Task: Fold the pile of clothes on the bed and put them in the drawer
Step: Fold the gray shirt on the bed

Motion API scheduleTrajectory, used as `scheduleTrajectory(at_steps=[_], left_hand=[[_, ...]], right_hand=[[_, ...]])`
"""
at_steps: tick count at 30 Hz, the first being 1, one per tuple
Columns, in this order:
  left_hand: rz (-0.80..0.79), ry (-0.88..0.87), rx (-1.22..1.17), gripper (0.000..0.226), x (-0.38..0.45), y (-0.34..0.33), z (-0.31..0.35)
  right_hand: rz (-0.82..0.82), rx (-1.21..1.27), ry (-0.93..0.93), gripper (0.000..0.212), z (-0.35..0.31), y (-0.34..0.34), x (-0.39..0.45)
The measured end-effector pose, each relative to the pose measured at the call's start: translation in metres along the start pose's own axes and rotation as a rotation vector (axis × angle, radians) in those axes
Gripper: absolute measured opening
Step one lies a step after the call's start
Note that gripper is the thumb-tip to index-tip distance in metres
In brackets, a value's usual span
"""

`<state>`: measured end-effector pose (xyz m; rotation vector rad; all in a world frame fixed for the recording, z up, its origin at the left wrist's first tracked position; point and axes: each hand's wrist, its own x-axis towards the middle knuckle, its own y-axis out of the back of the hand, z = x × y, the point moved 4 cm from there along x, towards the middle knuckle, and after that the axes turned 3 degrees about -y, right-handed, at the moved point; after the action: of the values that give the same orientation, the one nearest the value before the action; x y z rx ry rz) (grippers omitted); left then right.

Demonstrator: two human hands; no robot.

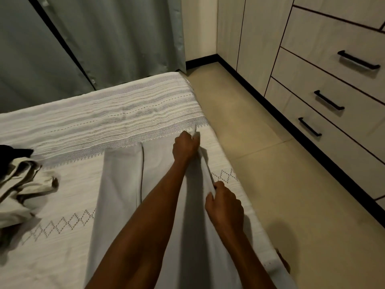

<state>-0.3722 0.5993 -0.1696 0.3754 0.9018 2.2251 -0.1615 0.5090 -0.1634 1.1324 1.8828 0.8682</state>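
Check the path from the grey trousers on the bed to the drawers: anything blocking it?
Nothing visible blocks it. Both hands, left hand and right hand, already grip the right edge of the grey trousers on the bed. Only bare floor lies between bed and drawers, all of which are closed.

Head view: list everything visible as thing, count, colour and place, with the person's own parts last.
light grey trousers: one, laid flat along the bed, right edge lifted.
cream crumpled garment: one, left edge of bed.
black garment: one, behind the cream one.
white patterned bedspread: one, covering the bed.
grey-green curtain: one, behind the bed.
pale wooden drawers: at least three, black handles, right wall, closed.
left hand: grips the trousers' far right edge.
right hand: grips the same edge, nearer.
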Motion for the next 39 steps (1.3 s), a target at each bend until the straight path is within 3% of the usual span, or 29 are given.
scheduleTrajectory(at_steps=[3,7,11,15,20,24,28,32,36,39], left_hand=[[0.089,0.059,-0.200,0.040,-0.001,0.035,-0.028],[0.152,0.153,-0.238,0.021,-0.009,0.075,-0.081],[0.118,0.152,-0.148,0.039,-0.029,0.088,-0.105],[0.080,-0.015,0.005,0.039,-0.051,0.085,-0.100],[-0.001,-0.250,0.075,0.023,-0.122,0.083,-0.068],[-0.268,-0.359,0.184,0.025,-0.186,0.070,-0.050],[-0.458,-0.524,0.365,0.034,-0.256,0.049,-0.028],[-0.583,-0.535,0.576,0.040,-0.303,0.022,-0.009],[-0.568,-0.488,0.702,0.044,-0.327,0.005,0.003],[-0.551,-0.479,0.774,0.044,-0.339,0.002,0.009]], right_hand=[[0.052,-0.008,0.164,0.042,-0.034,-0.012,-0.024],[-0.095,0.035,0.331,0.044,-0.081,-0.056,-0.052],[-0.339,0.176,0.234,0.033,-0.086,-0.084,-0.066],[-0.259,0.189,0.313,0.031,-0.079,-0.077,-0.075],[0.019,0.217,0.364,0.030,-0.025,-0.042,-0.100],[0.223,0.147,0.284,0.024,0.037,-0.013,-0.130],[0.402,0.123,0.129,0.031,0.104,0.006,-0.175],[0.320,0.140,-0.151,0.050,0.173,0.009,-0.212],[0.170,0.318,-0.325,0.074,0.208,0.008,-0.236],[0.095,0.425,-0.405,0.081,0.219,0.013,-0.241]])
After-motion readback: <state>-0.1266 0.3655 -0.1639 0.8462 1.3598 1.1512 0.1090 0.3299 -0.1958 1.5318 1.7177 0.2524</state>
